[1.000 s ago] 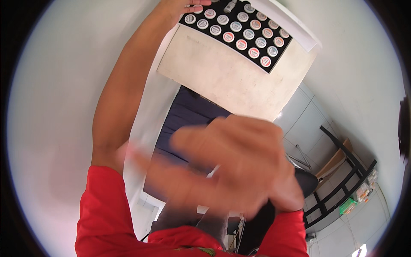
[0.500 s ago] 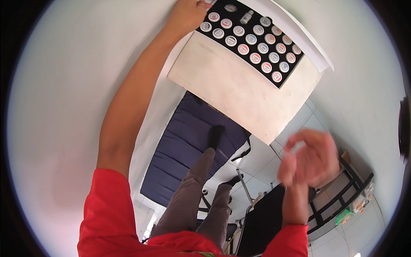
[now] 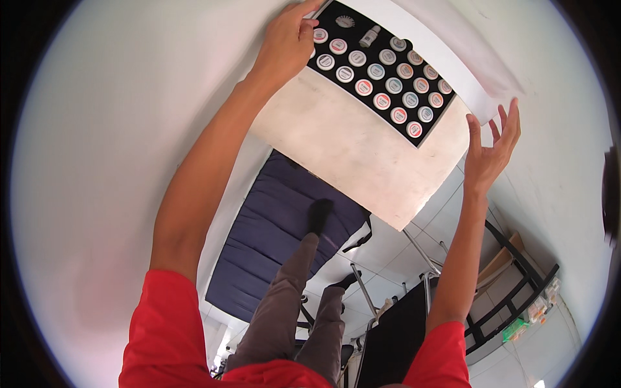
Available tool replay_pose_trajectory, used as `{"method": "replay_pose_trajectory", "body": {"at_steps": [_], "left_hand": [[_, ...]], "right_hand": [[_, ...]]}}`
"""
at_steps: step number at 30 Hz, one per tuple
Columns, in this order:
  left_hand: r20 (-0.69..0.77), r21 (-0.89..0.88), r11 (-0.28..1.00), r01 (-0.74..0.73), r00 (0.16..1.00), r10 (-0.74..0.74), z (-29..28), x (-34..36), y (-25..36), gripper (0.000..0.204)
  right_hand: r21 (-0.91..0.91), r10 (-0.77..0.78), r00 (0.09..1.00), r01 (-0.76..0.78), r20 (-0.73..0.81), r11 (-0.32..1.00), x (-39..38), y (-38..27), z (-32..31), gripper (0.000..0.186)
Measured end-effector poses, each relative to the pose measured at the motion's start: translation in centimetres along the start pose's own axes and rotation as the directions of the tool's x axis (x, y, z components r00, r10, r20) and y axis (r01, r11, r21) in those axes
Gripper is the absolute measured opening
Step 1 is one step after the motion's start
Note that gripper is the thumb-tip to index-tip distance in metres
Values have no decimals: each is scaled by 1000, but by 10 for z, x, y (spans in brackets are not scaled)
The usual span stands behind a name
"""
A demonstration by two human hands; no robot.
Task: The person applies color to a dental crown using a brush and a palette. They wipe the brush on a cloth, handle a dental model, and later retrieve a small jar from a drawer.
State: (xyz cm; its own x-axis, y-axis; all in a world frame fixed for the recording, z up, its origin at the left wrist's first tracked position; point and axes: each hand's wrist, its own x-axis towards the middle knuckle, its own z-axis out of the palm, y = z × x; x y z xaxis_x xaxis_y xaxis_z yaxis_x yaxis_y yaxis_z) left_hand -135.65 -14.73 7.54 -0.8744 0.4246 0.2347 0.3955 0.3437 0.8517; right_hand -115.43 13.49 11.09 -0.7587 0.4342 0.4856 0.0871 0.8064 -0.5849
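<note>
A shallow box with a black insert [image 3: 330,17] lies at the far side of the pale table. Rows of small round jars [image 3: 363,87] with white lids and coloured labels fill it. Near its far edge sit a small bottle [image 3: 369,36] and a fan-shaped piece [image 3: 345,21]. The white lid [image 3: 446,55] stands raised along the back. My left hand [image 3: 284,42] grips the box's left edge, thumb on the near side. At the lid's right end, my right hand [image 3: 490,152] is held up with fingers spread; contact with the lid is unclear.
The pale tabletop [image 3: 349,139] ends at a front corner above a tiled floor. Below it lies a dark blue folded mat [image 3: 259,246] with my foot on it. A black metal rack [image 3: 511,304] and a black panel [image 3: 394,336] stand at lower right.
My right hand has risen from beside the table's front corner to the lid's right end, its fingers opening out. The left hand stays at the box's left edge.
</note>
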Motion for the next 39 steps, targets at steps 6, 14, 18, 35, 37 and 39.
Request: {"method": "replay_pose_trajectory", "body": {"at_steps": [6, 14, 18, 35, 37, 39], "left_hand": [[7, 87, 996, 37, 999, -38, 31, -26, 17, 23], [247, 390, 895, -216, 961, 124, 84, -106, 22, 23], [197, 380, 910, -165, 976, 94, 89, -117, 19, 29], [297, 502, 829, -246, 949, 102, 103, -154, -4, 71], [299, 505, 829, -241, 950, 95, 102, -155, -5, 73], [300, 513, 824, -242, 950, 92, 102, -155, -6, 74]], "right_hand": [[-106, -70, 986, 87, 151, 991, 18, 9, -8, 40], [-143, -70, 983, 95, 171, 985, 26, 12, -11, 40], [-159, -92, 980, 120, 176, 980, 35, 14, -11, 41], [-80, -68, 984, 81, 163, 993, 39, 24, -10, 43], [-22, -79, 988, 83, 135, 996, 38, 24, -6, 43], [-13, -9, 989, 11, 146, 1000, 37, 21, -6, 44]]}}
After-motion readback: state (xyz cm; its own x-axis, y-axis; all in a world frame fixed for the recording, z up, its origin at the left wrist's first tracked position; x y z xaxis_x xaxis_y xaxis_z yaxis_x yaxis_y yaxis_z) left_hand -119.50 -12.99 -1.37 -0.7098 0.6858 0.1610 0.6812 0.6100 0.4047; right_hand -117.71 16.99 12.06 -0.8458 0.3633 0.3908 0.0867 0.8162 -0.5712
